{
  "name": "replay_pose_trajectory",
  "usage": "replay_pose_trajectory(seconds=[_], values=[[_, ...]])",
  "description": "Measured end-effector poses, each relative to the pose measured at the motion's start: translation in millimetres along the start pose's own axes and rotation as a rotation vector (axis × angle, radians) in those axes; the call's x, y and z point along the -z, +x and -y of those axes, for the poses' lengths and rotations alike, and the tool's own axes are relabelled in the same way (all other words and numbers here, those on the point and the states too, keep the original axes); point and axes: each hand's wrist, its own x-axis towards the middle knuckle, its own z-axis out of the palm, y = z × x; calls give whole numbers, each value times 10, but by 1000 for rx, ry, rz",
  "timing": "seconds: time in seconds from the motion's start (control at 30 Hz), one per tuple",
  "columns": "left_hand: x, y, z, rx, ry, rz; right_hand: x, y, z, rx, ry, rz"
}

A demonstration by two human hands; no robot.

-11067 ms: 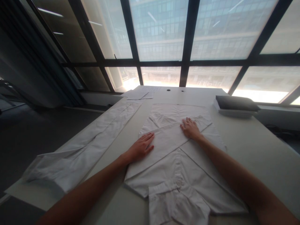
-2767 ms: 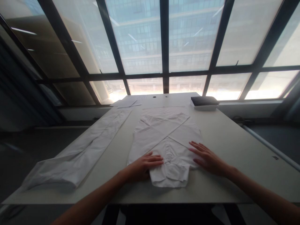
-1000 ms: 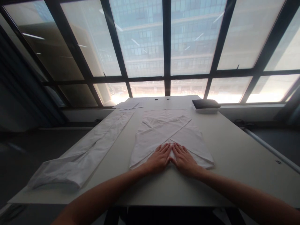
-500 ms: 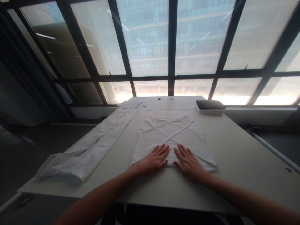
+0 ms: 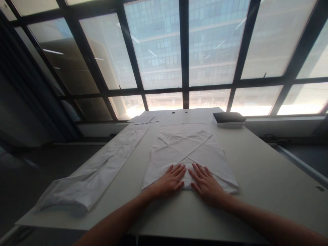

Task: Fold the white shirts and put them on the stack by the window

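A white garment point(image 5: 174, 147), folded into a rough rectangle, lies flat on the white table in front of me. Two folded-in parts cross over its middle, and creases run along its far end. My left hand point(image 5: 170, 180) rests palm down on the near edge, fingers stretched out. Beside it, with a small gap between, my right hand point(image 5: 205, 184) lies flat on the same edge with its fingers outstretched. Neither hand grips the cloth. What lies under the palms is hidden.
Along the table's left edge stretches a long white cloth point(image 5: 102, 171), partly sheer or in clear wrapping. Flat white sheets point(image 5: 146, 119) lie at the far left. A stack with a dark top point(image 5: 229, 118) stands far right on the table point(image 5: 261, 177). Tall windows rise behind.
The camera view has tilted slightly, so the table and its things sit a little lower in the picture. Both hands stay flat on the garment's near edge.
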Motion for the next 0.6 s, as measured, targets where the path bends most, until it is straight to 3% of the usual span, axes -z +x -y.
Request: replay_pose_trajectory(seconds=[0.6], values=[[122, -30, -124, 2, -57, 6, 16, -23, 3, -33, 23, 36]])
